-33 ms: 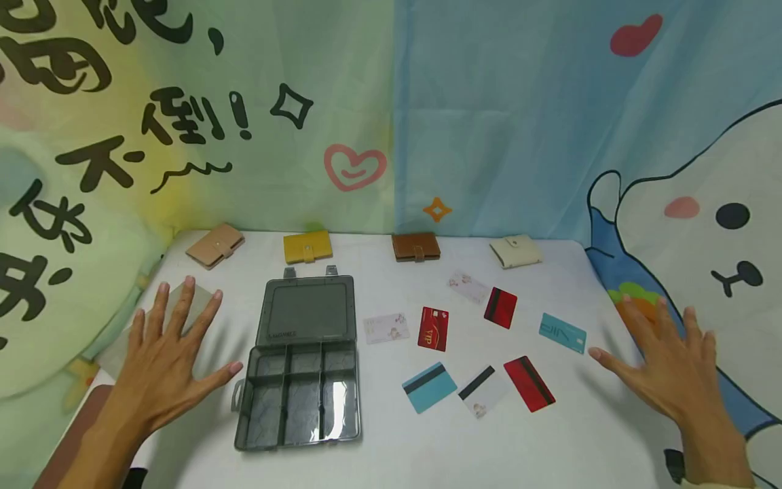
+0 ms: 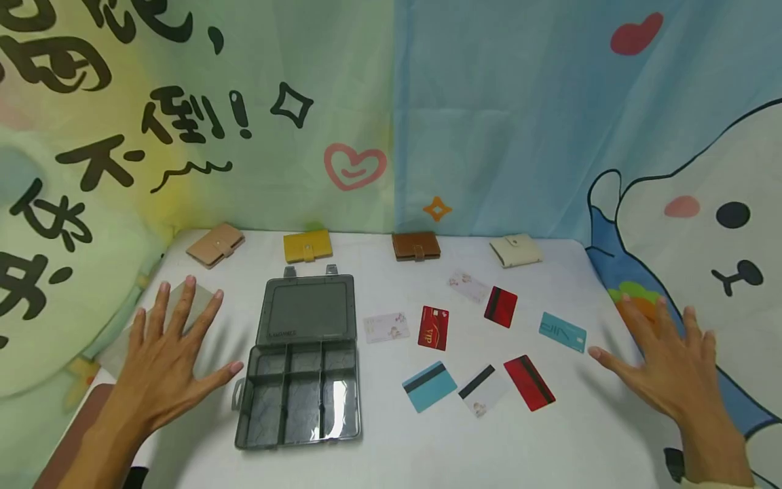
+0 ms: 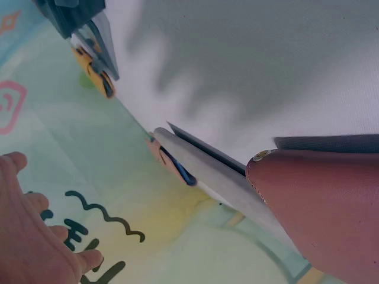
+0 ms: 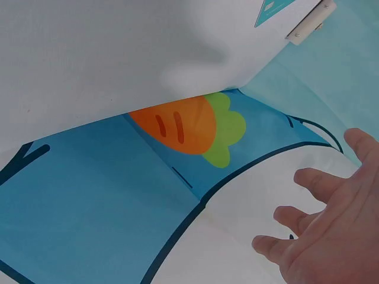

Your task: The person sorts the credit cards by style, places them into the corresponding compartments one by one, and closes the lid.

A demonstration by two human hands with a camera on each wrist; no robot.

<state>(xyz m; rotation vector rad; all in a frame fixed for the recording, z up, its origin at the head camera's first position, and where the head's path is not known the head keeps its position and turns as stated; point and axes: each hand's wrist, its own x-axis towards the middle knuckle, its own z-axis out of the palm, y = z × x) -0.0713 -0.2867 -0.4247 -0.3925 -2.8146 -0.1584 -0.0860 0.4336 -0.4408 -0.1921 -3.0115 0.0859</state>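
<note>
My left hand (image 2: 165, 360) is held with fingers spread over the table's left side, holding nothing, near an open grey divided plastic box (image 2: 281, 401). On the right, my right hand (image 2: 678, 370) hovers with fingers apart, also holding nothing. The closest card to it is a teal card (image 2: 563, 332). More cards lie scattered between the box and that hand: a red VIP card (image 2: 433, 329), red striped cards (image 2: 529, 383), a teal striped card (image 2: 430, 386), a white striped card (image 2: 481, 392) and pale patterned cards (image 2: 387, 327).
Along the back stand several card holders: pink-beige (image 2: 216, 245), yellow (image 2: 308, 246), brown (image 2: 416, 246) and cream (image 2: 516, 250). A flat grey item (image 2: 198, 305) and a reddish-brown item (image 3: 325, 213) lie by the left hand. A printed cloth (image 2: 489, 122) hangs behind the table.
</note>
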